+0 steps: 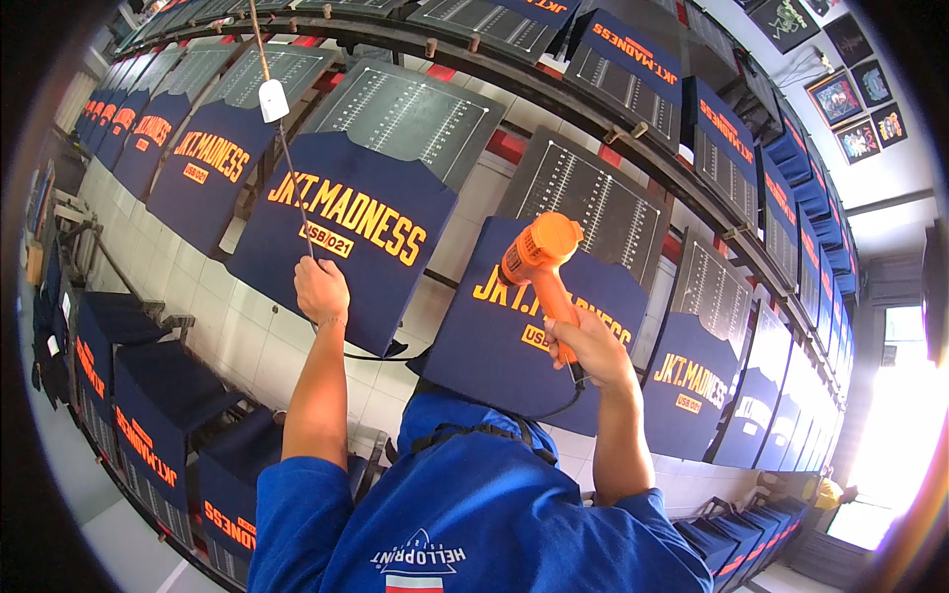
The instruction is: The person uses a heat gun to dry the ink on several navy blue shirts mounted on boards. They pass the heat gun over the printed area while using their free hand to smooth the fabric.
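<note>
My right hand point(595, 346) is wrapped round the handle of an orange hair dryer point(544, 259), raised over a navy printed shirt point(474, 336) on a dark board. My left hand point(321, 289) is closed on a thin dark cord point(293, 168). That cord rises to a white socket or connector point(273, 101), which hangs from a brownish cord above. Behind my left hand lies another navy shirt point(386, 282) with yellow and orange lettering. A black cable loops below both hands, partly hidden by the shirts.
Rows of slanted boards point(405, 109) with navy printed shirts curve away to both sides. A dark metal rail point(593, 114) runs above them, with an upper row beyond. More shirts point(148, 415) on racks stand at lower left. Framed pictures point(835, 99) hang at upper right, above a bright opening.
</note>
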Available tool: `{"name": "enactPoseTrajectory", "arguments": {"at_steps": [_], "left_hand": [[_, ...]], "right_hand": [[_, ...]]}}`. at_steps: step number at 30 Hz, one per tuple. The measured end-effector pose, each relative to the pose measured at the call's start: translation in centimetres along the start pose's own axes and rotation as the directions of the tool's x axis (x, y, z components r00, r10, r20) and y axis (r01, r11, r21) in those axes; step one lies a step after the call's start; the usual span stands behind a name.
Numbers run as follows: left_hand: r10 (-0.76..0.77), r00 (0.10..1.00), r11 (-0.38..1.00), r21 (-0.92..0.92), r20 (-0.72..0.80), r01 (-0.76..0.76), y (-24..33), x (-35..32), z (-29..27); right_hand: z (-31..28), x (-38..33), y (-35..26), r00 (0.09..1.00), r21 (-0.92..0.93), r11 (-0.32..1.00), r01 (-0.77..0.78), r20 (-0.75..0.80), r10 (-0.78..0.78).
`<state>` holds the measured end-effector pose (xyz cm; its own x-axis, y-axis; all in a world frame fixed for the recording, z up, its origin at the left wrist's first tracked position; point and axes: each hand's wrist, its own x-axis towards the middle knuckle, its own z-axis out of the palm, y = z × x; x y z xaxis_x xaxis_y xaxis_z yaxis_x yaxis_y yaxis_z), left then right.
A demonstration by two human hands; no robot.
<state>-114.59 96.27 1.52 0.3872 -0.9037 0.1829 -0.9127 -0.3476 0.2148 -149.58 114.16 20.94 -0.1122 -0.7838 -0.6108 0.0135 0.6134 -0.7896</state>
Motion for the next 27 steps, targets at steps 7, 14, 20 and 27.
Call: {"name": "enactPoseTrajectory", "arguments": {"at_steps": [7, 14, 20, 27], "left_hand": [[0.011, 1.0, 1.0, 0.011, -0.014, -0.011, -0.4, 0.1, 0.5], [0.014, 1.0, 1.0, -0.007, -0.008, -0.014, -0.2, 0.0, 0.3], [0.02, 0.999, 1.0, -0.007, -0.026, -0.021, -0.2, 0.0, 0.2], [0.008, 1.0, 1.0, -0.006, -0.011, -0.008, -0.2, 0.0, 0.2]], "right_hand": [[0.8, 0.1, -0.7, 1.0, -0.047, 0.998, -0.031, -0.008, 0.03], [1.3, -1.7, 0.5, 0.991, -0.046, 0.997, -0.069, 0.109, 0.073], [0.9, -3.4, 0.4, 0.997, -0.059, 0.996, -0.06, 0.051, 0.063], [2.0, -2.1, 0.7, 0.993, -0.037, 0.999, -0.04, 0.105, 0.043]]}}
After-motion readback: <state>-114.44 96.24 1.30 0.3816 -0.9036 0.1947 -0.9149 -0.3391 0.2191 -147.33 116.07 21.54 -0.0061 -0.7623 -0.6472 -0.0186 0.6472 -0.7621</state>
